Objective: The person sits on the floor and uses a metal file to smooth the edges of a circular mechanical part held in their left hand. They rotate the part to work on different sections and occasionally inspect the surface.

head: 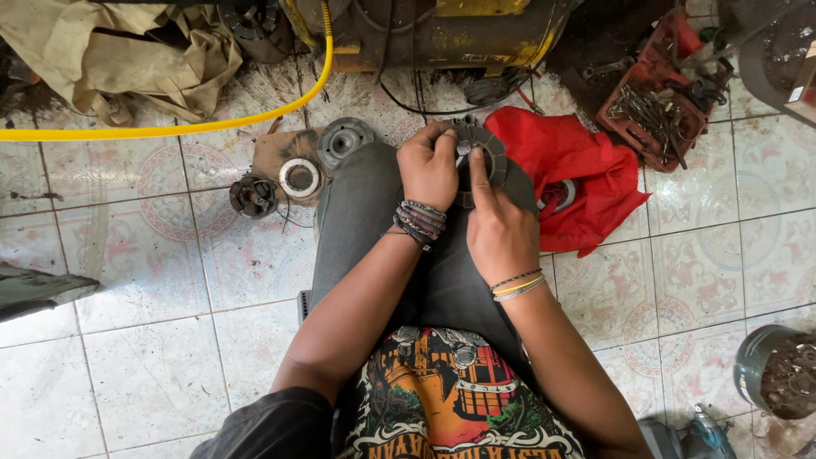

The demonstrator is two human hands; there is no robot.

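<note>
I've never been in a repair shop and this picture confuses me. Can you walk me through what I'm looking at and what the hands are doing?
The picture comes from a camera worn on a person's head, looking down at their own lap and a tiled floor. The person sits with a knee raised, and both hands rest a dark round metal disc on it. The left hand grips the disc's rim; the right hand presses a finger near its centre. On the floor to the left lie a grey round part, a white ring-shaped part and a small dark wound part. A red cloth lies to the right, with a red tray of tools beyond it. A yellow hose crosses the top.
</note>
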